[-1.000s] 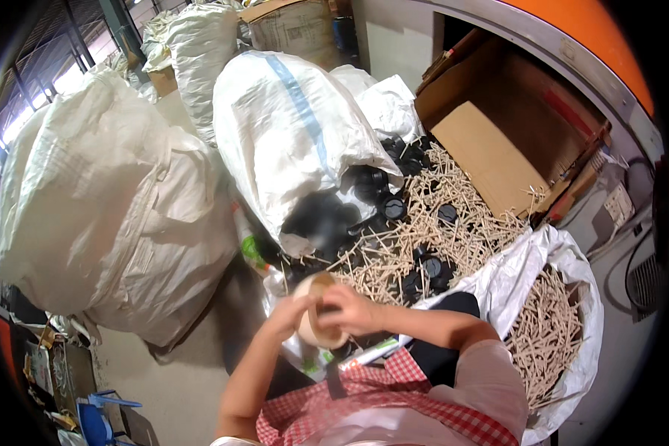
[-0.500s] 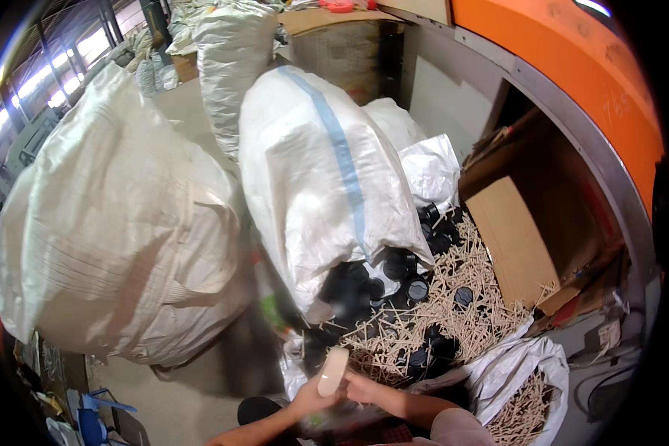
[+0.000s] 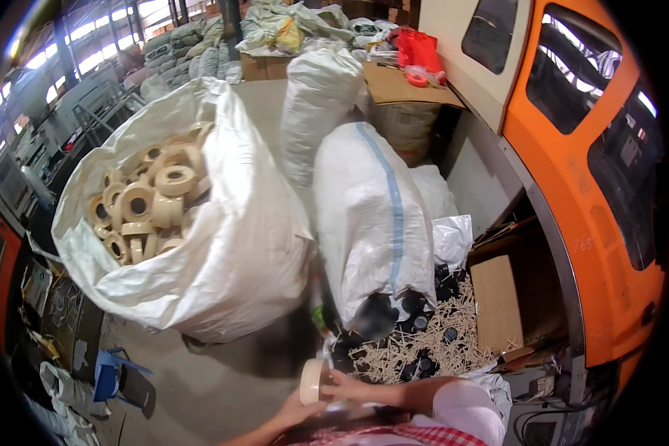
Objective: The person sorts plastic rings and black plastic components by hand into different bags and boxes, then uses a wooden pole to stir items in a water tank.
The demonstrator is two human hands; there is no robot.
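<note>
Low in the middle of the head view, a cream plastic ring-shaped part (image 3: 312, 380) is held between my two hands. My left hand (image 3: 299, 410) grips its lower left side. On its right side, the fingers of my right hand (image 3: 344, 387) close against it. Similar cream rings (image 3: 175, 181) fill a big open white sack (image 3: 256, 245) at my left. In front of my right hand lie pale stick-like pieces (image 3: 464, 316) in a heap, mixed with round black caps (image 3: 420, 324). A white sack with a blue stripe (image 3: 357, 215) leans over them, its mouth showing more black pieces.
An orange machine (image 3: 565, 178) borders the right side, with a cardboard box (image 3: 496, 301) beneath it. A tall white sack (image 3: 320, 104) stands farther back, near a cardboard sheet (image 3: 401, 83) holding a red bag (image 3: 419, 52). A blue stool (image 3: 113, 375) is at lower left.
The view has swung up and left, so the rings inside the big sack now show. The cream ring stays in both hands and has turned so its opening faces more to the right.
</note>
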